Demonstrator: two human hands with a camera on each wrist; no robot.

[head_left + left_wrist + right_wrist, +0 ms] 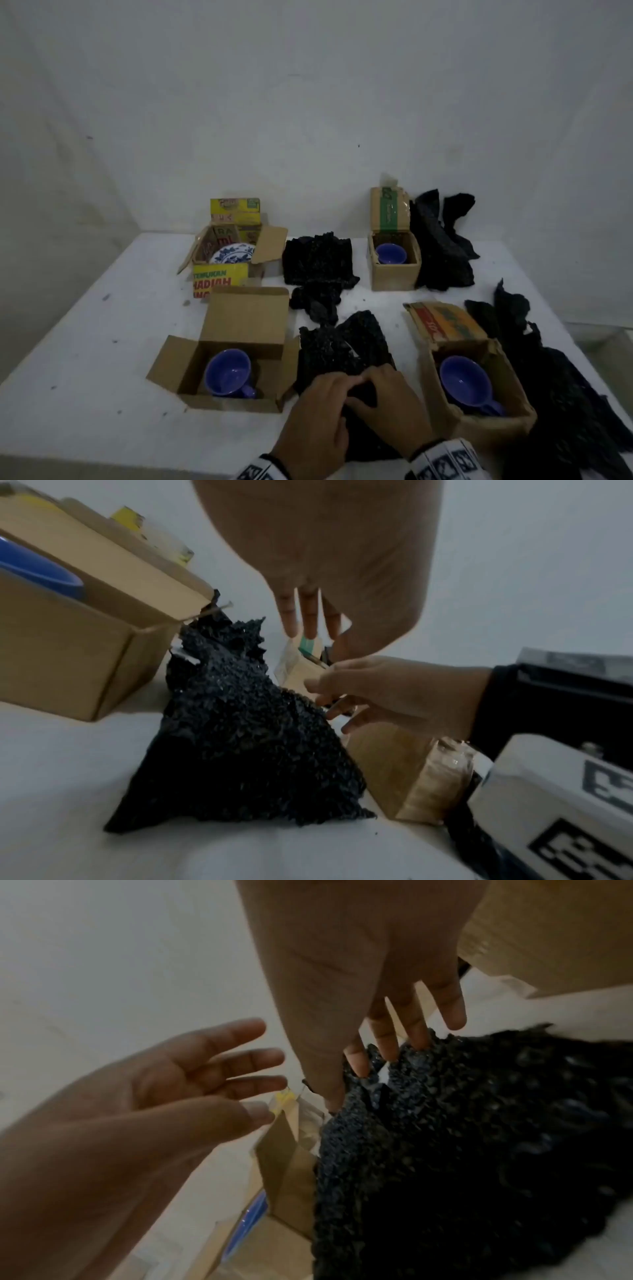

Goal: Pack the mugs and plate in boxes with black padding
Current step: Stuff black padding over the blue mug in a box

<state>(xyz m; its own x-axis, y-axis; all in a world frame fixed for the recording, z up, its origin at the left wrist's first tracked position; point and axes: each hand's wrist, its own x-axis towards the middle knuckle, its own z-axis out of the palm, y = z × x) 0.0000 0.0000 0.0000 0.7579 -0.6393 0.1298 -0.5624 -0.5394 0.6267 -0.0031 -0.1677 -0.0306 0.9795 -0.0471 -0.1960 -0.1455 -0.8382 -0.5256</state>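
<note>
- Standing open at the near left of the worktop [102, 342]: near-left box [191, 363], holding the near-left mug [227, 377] upright, mouth up.
- Sitting behind it: yellow box [219, 277], flaps open, carrying the plate [233, 255] tilted inside.
- Lying just right of the yellow box: middle padding [318, 260], crumpled on the worktop.
- Lying between the two near boxes: near padding [335, 346], leaning against the near-left box's side.
- Hovering at the near padding's front part: left hand [315, 411], wide, with fingers [253, 1056] spread and straight, gripping nothing.
- Reaching in beside it: right hand [390, 401], fingertips [387, 1047] touching the near padding's edge; cannot tell whether pinching it or merely touching.
- Standing at the far right: far-right box [394, 274], lid up, containing the far-right mug [391, 254].
- Leaning against that box's right side: far-right padding [442, 246].
- Sitting at the near right: near-right box [479, 428], open, holding the near-right mug [462, 380], handle pointing towards the near edge.
- Trailing along the worktop's right edge: right-edge padding [565, 394], just beside the near-right box.
</note>
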